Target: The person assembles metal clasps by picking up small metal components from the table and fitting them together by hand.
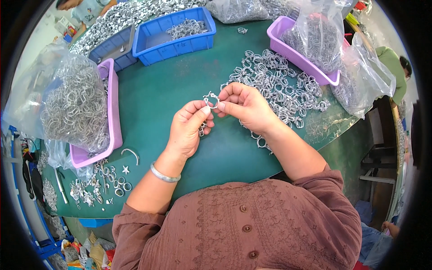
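Over the near part of the green table (157,85), in front of the worker's chest: one silvery metal ring (207,99), raised between two bare hands. Left hand (186,128) stands to the ring's left and near side, its thumb angled up and away toward the band. Right hand (247,108) comes in from the right, thumb and forefinger directed left.

Fingers: both sets drawn into a fine pinch, left at the lower left of the band, right at its right rim. No gap noted between fingertips and metal; how firmly each bears cannot be told from here. Beneath the left thumb a few spare rings (202,129) show, tucked in by the curled fingers; count hidden.

Key relation: the ring sits directly between the two thumb tips, so neither hand is clearly nearer. Long axis: none to speak of, the band being roughly round. Its opening faces up toward the worker's head; knobbly ornament lies on the left and upper edge.

Beyond and rightward: a loose heap of similar rings (265,72), the right hand just beside it, the left farther off.
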### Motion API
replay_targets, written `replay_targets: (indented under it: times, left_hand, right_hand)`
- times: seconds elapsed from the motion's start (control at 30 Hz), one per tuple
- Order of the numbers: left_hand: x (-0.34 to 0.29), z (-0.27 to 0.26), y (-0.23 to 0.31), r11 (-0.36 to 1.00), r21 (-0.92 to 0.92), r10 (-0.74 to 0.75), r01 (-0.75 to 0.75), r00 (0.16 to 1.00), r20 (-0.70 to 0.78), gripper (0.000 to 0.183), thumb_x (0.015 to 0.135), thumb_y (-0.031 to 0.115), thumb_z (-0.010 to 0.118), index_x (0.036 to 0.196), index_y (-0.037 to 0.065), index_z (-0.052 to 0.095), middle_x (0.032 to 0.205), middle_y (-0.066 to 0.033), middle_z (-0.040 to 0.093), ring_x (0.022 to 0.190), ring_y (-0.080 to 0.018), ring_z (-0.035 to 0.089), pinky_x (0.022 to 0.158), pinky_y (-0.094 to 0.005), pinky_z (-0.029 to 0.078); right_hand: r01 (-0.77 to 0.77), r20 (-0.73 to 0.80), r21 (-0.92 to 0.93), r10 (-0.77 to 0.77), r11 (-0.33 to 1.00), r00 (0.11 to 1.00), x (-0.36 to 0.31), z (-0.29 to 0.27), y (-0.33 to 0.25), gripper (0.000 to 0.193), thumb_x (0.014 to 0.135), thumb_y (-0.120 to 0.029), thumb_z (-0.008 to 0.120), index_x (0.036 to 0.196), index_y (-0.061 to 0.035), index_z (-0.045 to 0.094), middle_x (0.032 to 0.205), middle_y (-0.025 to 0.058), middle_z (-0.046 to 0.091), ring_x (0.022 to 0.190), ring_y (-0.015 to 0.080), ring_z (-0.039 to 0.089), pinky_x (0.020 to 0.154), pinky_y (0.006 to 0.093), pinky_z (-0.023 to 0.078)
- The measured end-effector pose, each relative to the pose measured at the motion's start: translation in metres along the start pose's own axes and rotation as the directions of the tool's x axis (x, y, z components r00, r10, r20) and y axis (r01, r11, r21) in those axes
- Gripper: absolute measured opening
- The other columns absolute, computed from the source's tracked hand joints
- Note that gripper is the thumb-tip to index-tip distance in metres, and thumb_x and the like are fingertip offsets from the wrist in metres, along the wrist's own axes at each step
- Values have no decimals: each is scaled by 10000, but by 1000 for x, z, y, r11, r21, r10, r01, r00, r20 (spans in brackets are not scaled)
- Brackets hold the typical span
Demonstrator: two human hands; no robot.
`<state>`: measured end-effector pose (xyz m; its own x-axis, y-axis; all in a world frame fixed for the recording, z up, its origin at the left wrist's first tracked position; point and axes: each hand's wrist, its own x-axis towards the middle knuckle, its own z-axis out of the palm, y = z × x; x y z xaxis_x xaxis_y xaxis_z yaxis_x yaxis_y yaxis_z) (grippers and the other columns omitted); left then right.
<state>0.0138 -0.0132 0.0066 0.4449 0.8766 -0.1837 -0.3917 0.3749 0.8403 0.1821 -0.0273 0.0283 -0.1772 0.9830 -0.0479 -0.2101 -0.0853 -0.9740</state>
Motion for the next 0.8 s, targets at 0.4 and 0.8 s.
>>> replay_targets:
  times: [0.4, 0.8]
  left_hand:
    - [1, -2, -1, 1000, 3, 9, -9, 1000, 0, 118, 851, 125, 524, 926, 50, 577, 742, -8, 565, 612, -75, 515, 507, -186, 401]
    - [4, -5, 0, 999, -44, 9, -8, 1000, 18, 133, 858, 119, 506, 937, 37, 573, 747, -24, 568, 616, -89, 522, 504, -201, 403]
  right_hand:
    - [-28, 5, 33, 28, 999, 1000, 0, 0, 0, 117, 802, -35, 559, 892, 19, 506, 801, 73, 598, 733, 109, 583, 662, 223, 478]
    - [-30, 6, 34, 30, 999, 1000, 2, -2, -2, 119, 805, -43, 550, 892, 30, 515, 801, 87, 603, 725, 116, 583, 671, 232, 482]
